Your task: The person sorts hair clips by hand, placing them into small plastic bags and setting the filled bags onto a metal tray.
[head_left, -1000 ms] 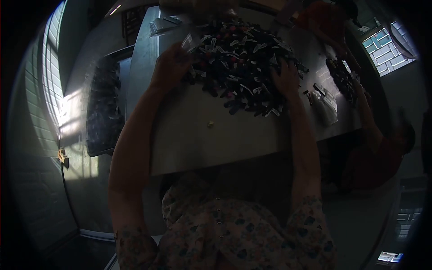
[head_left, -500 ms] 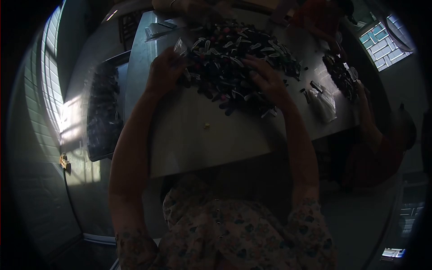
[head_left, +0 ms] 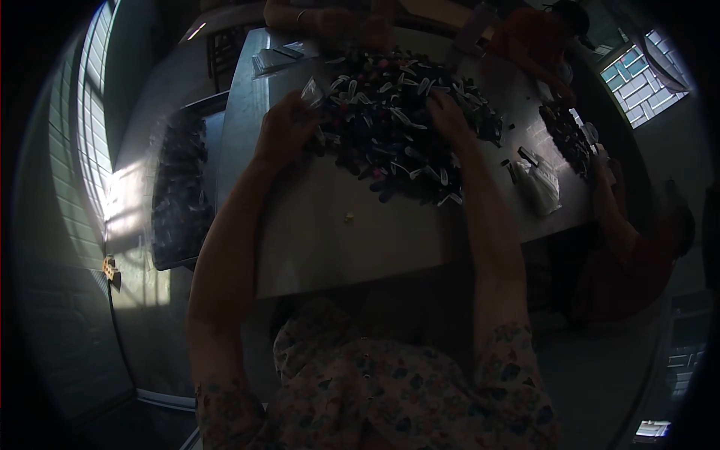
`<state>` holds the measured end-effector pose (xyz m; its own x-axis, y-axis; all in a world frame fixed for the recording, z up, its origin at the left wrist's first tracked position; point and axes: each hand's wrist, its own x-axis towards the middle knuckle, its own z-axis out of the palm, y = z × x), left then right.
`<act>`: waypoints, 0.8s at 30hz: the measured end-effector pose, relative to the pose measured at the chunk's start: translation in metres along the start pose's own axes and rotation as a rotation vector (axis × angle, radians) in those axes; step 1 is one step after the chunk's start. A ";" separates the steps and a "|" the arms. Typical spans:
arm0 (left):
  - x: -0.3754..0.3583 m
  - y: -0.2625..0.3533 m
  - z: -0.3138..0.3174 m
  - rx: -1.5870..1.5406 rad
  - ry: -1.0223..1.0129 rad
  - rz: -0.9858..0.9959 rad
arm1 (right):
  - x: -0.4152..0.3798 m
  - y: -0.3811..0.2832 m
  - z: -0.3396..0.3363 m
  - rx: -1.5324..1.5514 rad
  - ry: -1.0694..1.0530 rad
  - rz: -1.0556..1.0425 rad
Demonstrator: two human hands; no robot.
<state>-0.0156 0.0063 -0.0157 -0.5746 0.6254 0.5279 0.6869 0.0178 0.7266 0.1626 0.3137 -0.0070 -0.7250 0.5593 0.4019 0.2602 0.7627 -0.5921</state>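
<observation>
A wide pile of small dark pieces [head_left: 390,142], many with pale narrow loops, covers the far middle of the table; their exact kind is too dim to tell. At the pile's left edge, my left hand [head_left: 286,127] is closed on a small clear plastic bag [head_left: 313,91], which sticks up past the fingertips. My right hand [head_left: 450,120] reaches over the right part of the pile. Its fingertips are bent down onto the pieces near a pale one, and whether they grip anything is hidden.
A black tray [head_left: 180,202] with dark bagged items stands left of the table [head_left: 315,240]. Clear bags [head_left: 277,60] lie at the far left, another plastic bag [head_left: 541,187] at right. A small yellowish bit [head_left: 349,218] lies in front. Co-workers sit at the right and far side.
My right hand has moved away from me across the pile, its fingers now more bent. My left hand keeps the bag in nearly the same place. The view has shifted slightly.
</observation>
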 end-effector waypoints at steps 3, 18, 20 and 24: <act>-0.001 -0.002 0.002 -0.051 0.021 -0.012 | -0.001 -0.025 0.004 0.123 -0.115 0.037; -0.003 0.016 -0.002 -0.052 0.018 -0.075 | -0.129 -0.129 -0.013 -0.413 -0.212 -0.585; -0.002 0.014 -0.003 -0.084 -0.018 -0.064 | -0.136 -0.131 -0.014 -0.429 -0.218 -0.595; -0.002 0.005 0.000 -0.063 0.007 -0.078 | -0.131 -0.118 -0.019 -0.429 -0.227 -0.574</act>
<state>-0.0111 0.0053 -0.0124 -0.6284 0.6182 0.4721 0.6109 0.0165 0.7916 0.2392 0.1569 0.0233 -0.9232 -0.0092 0.3842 -0.0057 0.9999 0.0101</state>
